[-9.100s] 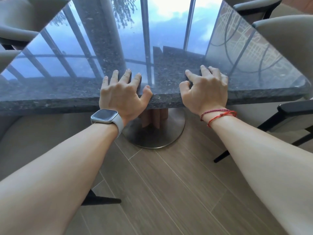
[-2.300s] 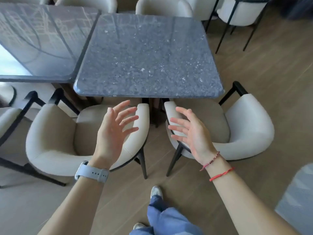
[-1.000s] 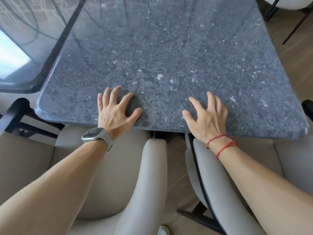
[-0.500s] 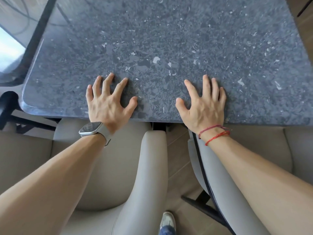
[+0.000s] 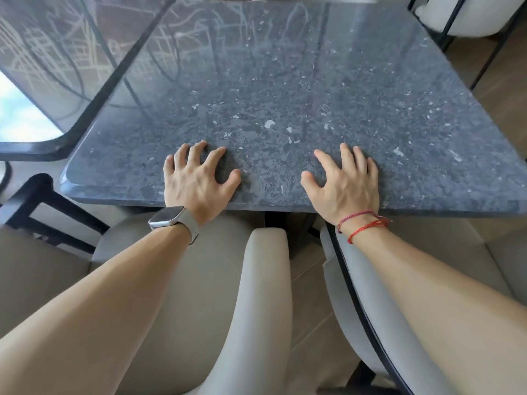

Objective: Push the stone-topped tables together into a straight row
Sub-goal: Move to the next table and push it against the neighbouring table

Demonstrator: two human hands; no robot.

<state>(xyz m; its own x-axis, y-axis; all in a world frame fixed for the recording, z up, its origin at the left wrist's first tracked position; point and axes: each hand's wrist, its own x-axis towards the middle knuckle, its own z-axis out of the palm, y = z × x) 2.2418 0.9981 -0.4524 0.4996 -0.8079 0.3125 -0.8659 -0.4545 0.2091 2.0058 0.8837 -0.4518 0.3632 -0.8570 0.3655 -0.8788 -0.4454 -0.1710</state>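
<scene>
Two beige padded chairs stand between the person and the table. The left chair (image 5: 265, 280) and the right chair (image 5: 346, 283) are tucked under the near edge, with a strip of wooden floor (image 5: 305, 269) showing between them. Both forearms reach over their backs. A third pale chair (image 5: 462, 21) on black legs stands past the far right corner. A watch (image 5: 166, 219) sits on the left wrist and red string bracelets (image 5: 362, 223) on the right.

The stone tabletop (image 5: 285, 89) is dark grey with pale flecks, polished enough to mirror window lines, and has rounded corners. It fills the middle of the view. Along its left side lies a second tabletop (image 5: 51, 52), glossy and reflecting sky. The two are edge to edge along a dark seam, though whether they touch cannot be told. The flecked top's front corner juts nearer the person than its neighbour's.

The left hand (image 5: 196, 181) and right hand (image 5: 345, 183) press on the flecked top just inside its near edge, fingers spread and grasping nothing.
</scene>
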